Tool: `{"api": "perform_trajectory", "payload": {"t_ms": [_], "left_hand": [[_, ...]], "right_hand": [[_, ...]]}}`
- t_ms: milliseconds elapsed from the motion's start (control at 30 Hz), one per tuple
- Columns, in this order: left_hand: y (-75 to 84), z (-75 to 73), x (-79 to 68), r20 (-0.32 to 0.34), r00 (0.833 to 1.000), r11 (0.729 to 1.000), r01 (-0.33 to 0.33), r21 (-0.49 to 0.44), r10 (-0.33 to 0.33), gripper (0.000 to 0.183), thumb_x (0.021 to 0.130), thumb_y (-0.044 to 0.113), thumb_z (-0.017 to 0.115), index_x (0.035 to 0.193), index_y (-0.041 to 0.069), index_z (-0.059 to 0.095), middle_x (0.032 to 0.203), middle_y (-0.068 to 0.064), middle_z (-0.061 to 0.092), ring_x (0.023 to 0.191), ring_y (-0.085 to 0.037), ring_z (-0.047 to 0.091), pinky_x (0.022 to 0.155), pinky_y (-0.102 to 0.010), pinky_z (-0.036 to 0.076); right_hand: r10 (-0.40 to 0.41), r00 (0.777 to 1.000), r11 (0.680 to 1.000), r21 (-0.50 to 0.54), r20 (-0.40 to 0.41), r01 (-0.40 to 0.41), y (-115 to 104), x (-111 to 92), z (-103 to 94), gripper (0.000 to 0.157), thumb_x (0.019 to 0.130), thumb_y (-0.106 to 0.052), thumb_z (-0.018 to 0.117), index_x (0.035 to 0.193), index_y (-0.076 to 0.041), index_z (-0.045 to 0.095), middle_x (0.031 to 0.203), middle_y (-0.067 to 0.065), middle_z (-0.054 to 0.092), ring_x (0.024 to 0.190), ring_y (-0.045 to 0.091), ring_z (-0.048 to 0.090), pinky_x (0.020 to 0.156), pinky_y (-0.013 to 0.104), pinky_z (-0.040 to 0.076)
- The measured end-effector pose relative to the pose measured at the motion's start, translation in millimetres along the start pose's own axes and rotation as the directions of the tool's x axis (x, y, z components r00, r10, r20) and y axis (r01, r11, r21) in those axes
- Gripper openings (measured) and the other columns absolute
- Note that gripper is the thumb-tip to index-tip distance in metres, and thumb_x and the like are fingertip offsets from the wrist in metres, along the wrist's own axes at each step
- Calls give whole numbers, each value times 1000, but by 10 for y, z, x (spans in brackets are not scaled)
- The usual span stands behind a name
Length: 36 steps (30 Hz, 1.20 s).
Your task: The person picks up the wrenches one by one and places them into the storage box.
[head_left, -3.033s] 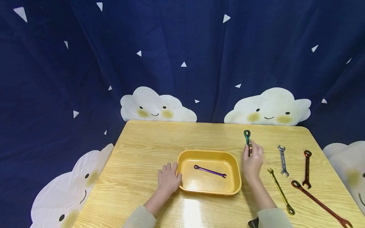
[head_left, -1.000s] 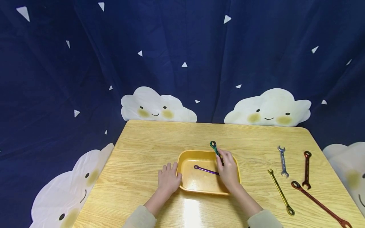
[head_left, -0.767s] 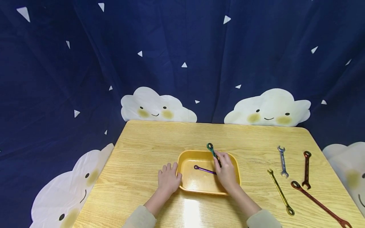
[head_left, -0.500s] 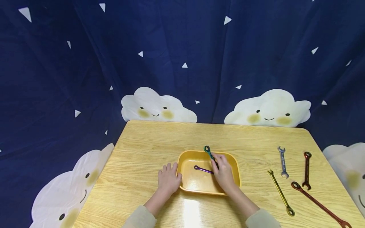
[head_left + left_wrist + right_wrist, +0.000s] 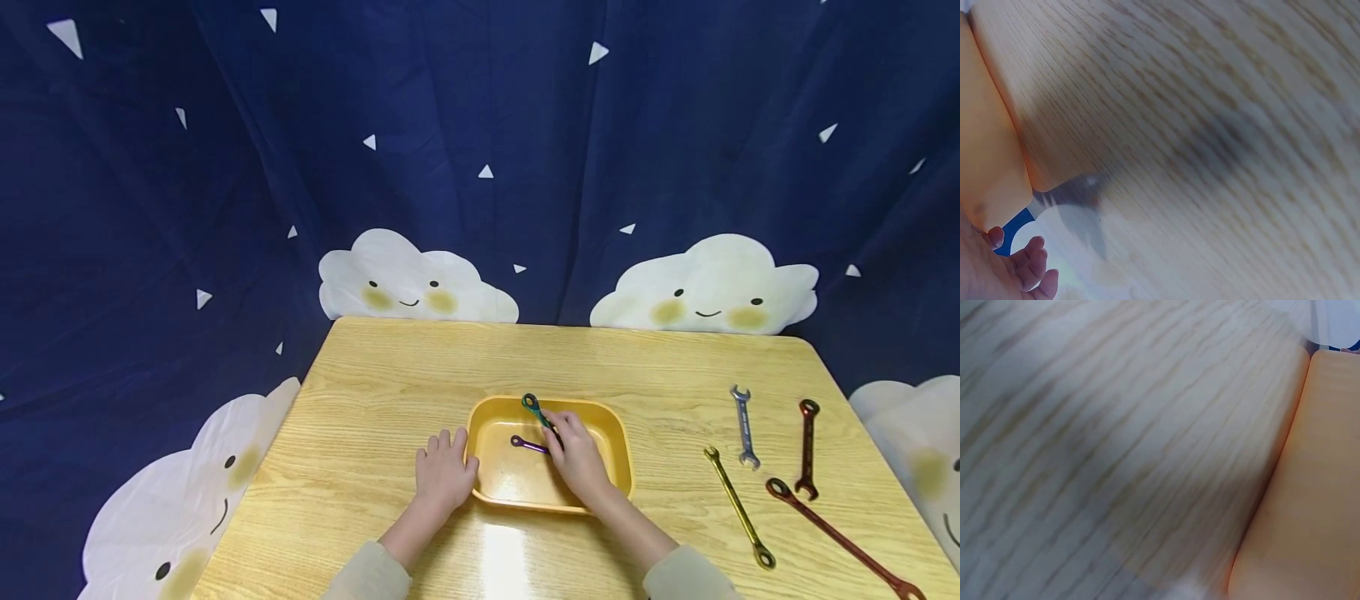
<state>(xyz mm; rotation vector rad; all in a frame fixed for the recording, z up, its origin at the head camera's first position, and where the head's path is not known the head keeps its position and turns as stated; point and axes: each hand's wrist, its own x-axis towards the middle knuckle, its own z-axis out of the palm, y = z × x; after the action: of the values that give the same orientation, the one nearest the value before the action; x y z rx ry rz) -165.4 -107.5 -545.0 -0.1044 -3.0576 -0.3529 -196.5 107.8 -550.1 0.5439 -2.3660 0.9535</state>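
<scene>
My right hand (image 5: 579,458) pinches a green ratchet wrench (image 5: 533,406) low over the yellow tray (image 5: 627,467). The wrench's ring end points away and to the left; its lower end is hidden by the fingers. On the tray floor lies a purple wrench (image 5: 527,443), partly covered by that hand. At the tray's left rim rests my left hand (image 5: 442,477), its thumb by the edge and fingers lying loosely. In the left wrist view this hand (image 5: 991,269) has gently bent fingers beside the tray wall (image 5: 991,137). The right wrist view shows the tray's outer side (image 5: 1304,475).
On the right of the wooden table (image 5: 390,367) lie a silver wrench (image 5: 744,427), a gold wrench (image 5: 738,507), a short red wrench (image 5: 807,450) and a long red wrench (image 5: 840,536). A blue curtain (image 5: 450,100) with clouds hangs behind.
My right hand has carried the green ratchet wrench from the table right of the tray leftward over it, and lower. The left hand has stayed at the rim.
</scene>
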Motion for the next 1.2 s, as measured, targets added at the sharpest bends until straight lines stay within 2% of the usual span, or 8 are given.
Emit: {"api": "perform_trajectory", "payload": {"t_ms": [267,500,667,900,1200], "left_hand": [[-4,3,-1,7,1000,1000,3,-8,-3,34,83,33,45,111,14,46,97,-9,49,85,-27,45,69,-43,36],[1,2,-2,14,1000,1000,12,-16,-12,36,83,33,45,113,14,47,100,-10,50,87,-28,45,71,-44,36],[4,11,-4,-17,1000,1000,8,-30,-9,33,82,31,47,110,13,47,98,-11,50,87,-29,46,70,-44,36],[8,4,-21,-65,998,999,-14,-33,12,31,81,29,46,107,12,45,94,-11,48,82,-28,44,67,-43,35],[4,9,5,18,1000,1000,15,-26,-15,33,84,32,45,111,14,46,99,-10,49,85,-28,44,70,-42,36]], "right_hand": [[-27,997,1000,1,79,27,-29,-7,33,28,76,0,70,104,2,64,87,8,58,72,17,58,60,28,50],[22,982,999,-45,189,-14,-67,-24,65,27,79,-5,68,105,-3,65,89,7,57,73,17,59,61,33,50],[-26,978,998,-48,207,37,-70,-38,90,25,78,-5,69,102,-4,65,85,6,57,71,18,59,60,34,49],[-5,957,998,-56,290,22,-81,-46,115,22,80,-7,67,102,-6,65,84,3,56,69,16,58,58,33,48],[9,924,999,-50,381,11,-87,-33,160,21,82,-10,65,103,-5,65,86,3,56,70,15,57,60,30,47]]}}
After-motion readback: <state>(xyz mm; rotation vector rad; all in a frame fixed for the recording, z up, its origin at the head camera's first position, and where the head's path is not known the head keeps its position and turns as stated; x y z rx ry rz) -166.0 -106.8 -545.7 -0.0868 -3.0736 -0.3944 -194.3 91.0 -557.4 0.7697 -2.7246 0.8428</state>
